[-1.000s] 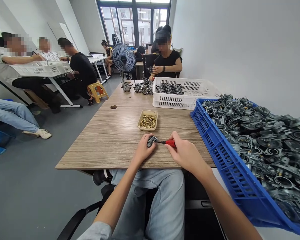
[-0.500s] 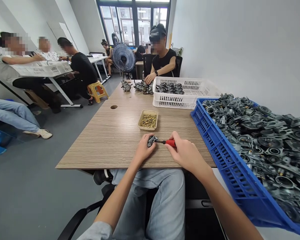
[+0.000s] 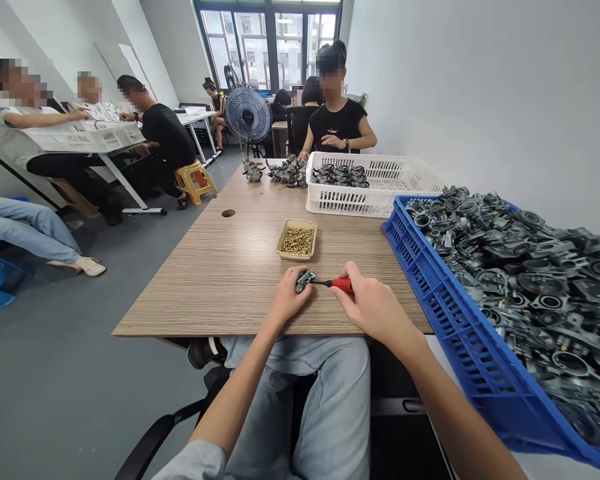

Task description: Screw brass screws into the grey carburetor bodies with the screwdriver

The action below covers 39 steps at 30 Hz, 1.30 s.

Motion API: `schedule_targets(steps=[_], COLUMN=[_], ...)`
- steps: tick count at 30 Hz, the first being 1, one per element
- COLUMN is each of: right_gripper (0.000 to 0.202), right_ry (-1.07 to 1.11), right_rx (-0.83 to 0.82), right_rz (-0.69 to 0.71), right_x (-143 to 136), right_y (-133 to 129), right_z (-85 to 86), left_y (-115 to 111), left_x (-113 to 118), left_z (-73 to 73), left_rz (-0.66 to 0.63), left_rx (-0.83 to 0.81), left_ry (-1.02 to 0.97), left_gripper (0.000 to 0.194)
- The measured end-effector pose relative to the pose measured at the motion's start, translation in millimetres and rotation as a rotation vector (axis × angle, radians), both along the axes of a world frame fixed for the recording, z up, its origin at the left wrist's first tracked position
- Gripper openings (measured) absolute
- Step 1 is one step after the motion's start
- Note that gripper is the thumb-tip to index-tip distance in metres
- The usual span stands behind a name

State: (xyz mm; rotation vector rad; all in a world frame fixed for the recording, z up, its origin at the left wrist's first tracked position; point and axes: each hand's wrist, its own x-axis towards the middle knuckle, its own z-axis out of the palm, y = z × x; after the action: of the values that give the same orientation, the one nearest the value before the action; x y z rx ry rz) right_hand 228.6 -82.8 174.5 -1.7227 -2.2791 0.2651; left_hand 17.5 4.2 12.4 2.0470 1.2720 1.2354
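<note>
Near the front edge of the wooden table, my left hand is closed around a small grey metal carburetor part. My right hand grips the red handle of a screwdriver, its shaft pointing left. The screwdriver's tip meets the right side of the part; the exact contact point is too small to make out. Just beyond my hands stands a small beige tray holding many little brass jets.
At my right, a blue crate is heaped with grey carburetor bodies. A white basket with dark parts stands at the back, beside several carburetors. A co-worker is across the table; a fan stands behind.
My hands, the part and the screwdriver look almost unchanged. The co-worker across the table has straightened up and drawn a hand back from the carburetors.
</note>
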Motion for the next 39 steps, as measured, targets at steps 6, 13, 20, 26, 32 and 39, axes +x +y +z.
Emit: schedule_targets(steps=[6, 13, 20, 26, 32, 39], right_gripper=[0.015, 0.014, 0.014, 0.014, 0.015, 0.015], right_ry=[-0.056, 0.0, 0.003, 0.02, 0.016, 0.023], right_rx=[0.023, 0.014, 0.012, 0.005, 0.009, 0.009], right_rz=[-0.043, -0.022, -0.018, -0.018, -0.017, -0.014], right_x=[-0.7, 0.1, -0.8, -0.2, -0.2, 0.4], right_y=[-0.1, 0.5, -0.1, 0.8, 1.5, 0.5], right_z=[0.0, -0.9, -0.4, -0.9, -1.5, -1.7], left_y=[-1.2, -1.2, -1.2, -0.8, -1.2, -1.2], left_x=[0.2, 0.2, 0.1, 0.3, 0.0, -0.3], left_z=[1.4, 1.4, 2.1, 1.9, 2.3, 2.2], left_rz=[-0.002, 0.003, 0.003, 0.008, 0.009, 0.004], left_rx=[-0.002, 0.0, 0.01, 0.006, -0.002, -0.004], left_ry=[-0.002, -0.002, 0.001, 0.004, 0.003, -0.005], left_gripper=[0.04, 0.04, 0.04, 0.04, 0.04, 0.041])
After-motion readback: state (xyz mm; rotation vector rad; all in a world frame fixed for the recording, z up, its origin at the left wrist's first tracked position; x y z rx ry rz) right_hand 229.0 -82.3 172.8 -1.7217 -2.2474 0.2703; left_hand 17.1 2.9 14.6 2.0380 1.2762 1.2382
